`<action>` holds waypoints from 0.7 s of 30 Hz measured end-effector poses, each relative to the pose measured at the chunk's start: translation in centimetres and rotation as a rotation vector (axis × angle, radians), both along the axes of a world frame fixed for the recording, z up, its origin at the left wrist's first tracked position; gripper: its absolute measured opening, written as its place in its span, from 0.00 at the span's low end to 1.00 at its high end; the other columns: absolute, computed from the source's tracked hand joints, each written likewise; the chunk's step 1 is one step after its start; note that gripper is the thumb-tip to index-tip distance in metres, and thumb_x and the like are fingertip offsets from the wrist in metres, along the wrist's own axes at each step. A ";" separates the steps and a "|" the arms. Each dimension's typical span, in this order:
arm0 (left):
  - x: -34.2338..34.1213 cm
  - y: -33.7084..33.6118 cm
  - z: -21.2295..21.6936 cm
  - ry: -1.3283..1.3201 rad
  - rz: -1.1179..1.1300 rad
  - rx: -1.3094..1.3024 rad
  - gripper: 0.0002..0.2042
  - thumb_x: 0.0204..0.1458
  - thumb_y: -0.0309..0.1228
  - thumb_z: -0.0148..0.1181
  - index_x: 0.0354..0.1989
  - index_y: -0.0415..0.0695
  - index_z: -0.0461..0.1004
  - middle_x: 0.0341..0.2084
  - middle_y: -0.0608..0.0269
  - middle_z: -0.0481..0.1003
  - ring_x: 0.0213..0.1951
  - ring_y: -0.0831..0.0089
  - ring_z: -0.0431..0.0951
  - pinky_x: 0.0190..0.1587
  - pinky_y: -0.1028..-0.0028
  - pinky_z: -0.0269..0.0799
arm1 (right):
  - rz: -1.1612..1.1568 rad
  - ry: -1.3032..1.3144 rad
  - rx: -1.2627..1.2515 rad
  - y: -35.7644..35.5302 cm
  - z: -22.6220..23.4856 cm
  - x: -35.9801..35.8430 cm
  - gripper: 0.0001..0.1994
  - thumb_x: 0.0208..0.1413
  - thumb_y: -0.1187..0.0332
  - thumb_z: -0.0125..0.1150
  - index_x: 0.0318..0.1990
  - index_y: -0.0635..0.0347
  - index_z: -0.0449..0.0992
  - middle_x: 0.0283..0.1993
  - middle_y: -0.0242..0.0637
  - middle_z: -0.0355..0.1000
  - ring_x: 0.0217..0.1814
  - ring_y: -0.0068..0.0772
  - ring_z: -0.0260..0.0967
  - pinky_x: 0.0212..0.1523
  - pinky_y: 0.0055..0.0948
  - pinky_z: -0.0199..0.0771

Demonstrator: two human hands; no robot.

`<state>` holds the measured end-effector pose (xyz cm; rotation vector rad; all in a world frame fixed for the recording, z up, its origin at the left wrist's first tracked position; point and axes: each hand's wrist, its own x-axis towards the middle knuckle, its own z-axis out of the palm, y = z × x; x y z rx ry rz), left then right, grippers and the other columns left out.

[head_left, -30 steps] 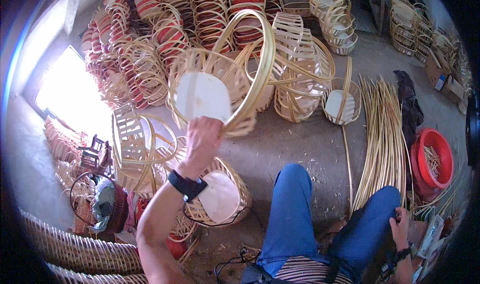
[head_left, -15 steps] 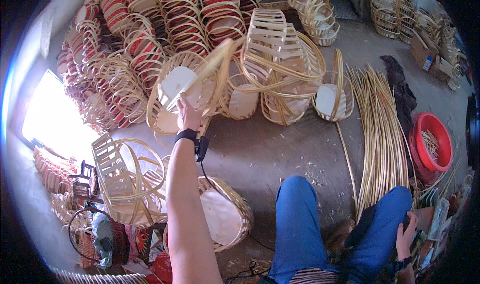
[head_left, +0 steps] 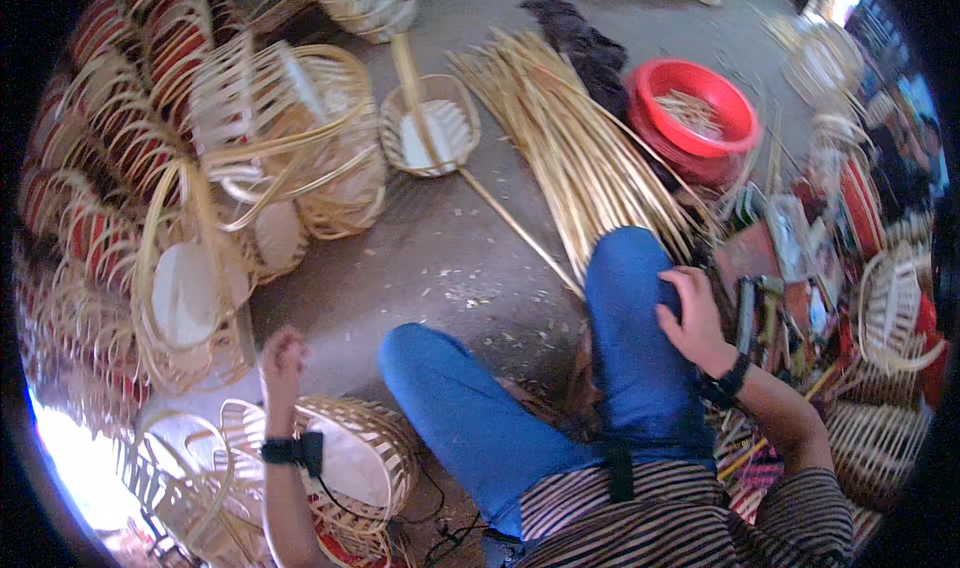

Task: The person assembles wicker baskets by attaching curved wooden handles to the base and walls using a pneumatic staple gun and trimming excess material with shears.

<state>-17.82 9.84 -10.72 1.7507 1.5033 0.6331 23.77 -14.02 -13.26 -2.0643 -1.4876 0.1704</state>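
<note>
My left hand (head_left: 284, 356) is raised at the lower left, smeared by motion, and I see nothing held in it. Beneath that forearm is a pale woven basket (head_left: 405, 468) with a white oval bottom. Just beyond the hand stands a handled basket (head_left: 190, 288), also pale with a white base. My right hand (head_left: 697, 320) rests on my right knee with its fingers apart, holding nothing. A dark band circles each wrist.
Stacked red-and-pale baskets (head_left: 90, 118) line the left. More handled baskets (head_left: 340, 168) stand ahead, beside a single basket (head_left: 430, 133). A bundle of long canes (head_left: 560, 148) lies before my right knee. Red basins (head_left: 740, 108) hold short sticks. Tools (head_left: 765, 318) lie at the right.
The view has turned right. My left hand has left the basket it was touching at the far left and come back nearer me. My right hand has moved onto the top of my knee.
</note>
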 end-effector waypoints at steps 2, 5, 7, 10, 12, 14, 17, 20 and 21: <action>4.1 -4.1 -0.1 -0.104 -0.111 -0.152 0.18 0.44 0.32 0.47 0.43 0.38 0.59 0.29 0.54 0.67 0.27 0.72 0.66 0.27 0.79 0.62 | 0.042 0.098 0.054 -0.1 -0.6 0.5 0.18 0.40 0.70 0.52 0.41 0.62 0.61 0.39 0.47 0.58 0.42 0.46 0.56 0.43 0.34 0.57; 7.3 -8.5 -0.6 -0.164 -0.236 -0.389 0.12 0.47 0.30 0.44 0.40 0.38 0.63 0.24 0.58 0.70 0.20 0.78 0.68 0.20 0.82 0.63 | 0.018 0.229 0.057 -0.7 -3.7 0.5 0.15 0.44 0.68 0.50 0.39 0.65 0.61 0.36 0.47 0.61 0.38 0.44 0.59 0.39 0.32 0.60; 8.1 -9.4 -1.9 -0.162 -0.243 -0.460 0.11 0.49 0.30 0.43 0.38 0.38 0.65 0.21 0.59 0.70 0.16 0.80 0.68 0.17 0.84 0.63 | -0.044 0.283 -0.021 -0.8 -6.8 1.4 0.14 0.45 0.67 0.49 0.38 0.66 0.62 0.34 0.45 0.63 0.35 0.41 0.62 0.36 0.31 0.62; 7.6 -9.0 -2.3 -0.200 -0.104 -0.453 0.12 0.50 0.33 0.41 0.37 0.38 0.65 0.16 0.60 0.69 0.11 0.81 0.65 0.11 0.85 0.58 | -0.105 0.331 -0.240 -0.5 -10.7 3.4 0.14 0.44 0.67 0.51 0.38 0.65 0.63 0.33 0.45 0.64 0.34 0.41 0.63 0.35 0.31 0.63; 6.6 -8.4 -1.6 -0.252 -0.003 -0.478 0.13 0.51 0.35 0.40 0.37 0.39 0.65 0.13 0.61 0.68 0.08 0.81 0.62 0.08 0.85 0.55 | -0.122 0.340 -0.344 -0.4 -13.0 4.6 0.16 0.42 0.66 0.52 0.38 0.64 0.64 0.34 0.46 0.64 0.36 0.43 0.63 0.36 0.32 0.63; 6.1 -8.2 -1.4 -0.283 0.028 -0.482 0.15 0.52 0.38 0.38 0.37 0.39 0.65 0.11 0.62 0.66 0.06 0.82 0.60 0.07 0.85 0.53 | -0.122 0.339 -0.355 0.2 -14.7 5.3 0.16 0.41 0.67 0.52 0.39 0.64 0.64 0.36 0.47 0.63 0.38 0.45 0.62 0.39 0.33 0.62; 6.0 -8.1 -0.5 -0.265 0.091 -0.491 0.16 0.52 0.39 0.38 0.37 0.39 0.64 0.09 0.65 0.64 0.04 0.84 0.56 0.05 0.86 0.50 | -0.137 0.268 -0.362 1.2 -16.5 5.7 0.15 0.40 0.67 0.51 0.37 0.65 0.63 0.39 0.50 0.61 0.41 0.46 0.59 0.42 0.37 0.60; 6.6 -8.3 0.5 -0.185 0.132 -0.493 0.16 0.51 0.41 0.39 0.37 0.40 0.64 0.06 0.69 0.62 0.04 0.86 0.54 0.05 0.85 0.47 | -0.149 0.234 -0.526 2.8 -18.4 6.4 0.16 0.39 0.67 0.51 0.37 0.63 0.62 0.44 0.48 0.57 0.45 0.46 0.57 0.43 0.38 0.60; 6.7 -8.2 0.6 -0.169 0.135 -0.500 0.16 0.51 0.41 0.39 0.36 0.40 0.65 0.06 0.69 0.62 0.04 0.86 0.53 0.05 0.85 0.47 | -0.157 0.230 -0.570 3.2 -18.8 6.5 0.16 0.39 0.67 0.52 0.38 0.63 0.61 0.46 0.48 0.56 0.46 0.46 0.56 0.44 0.38 0.60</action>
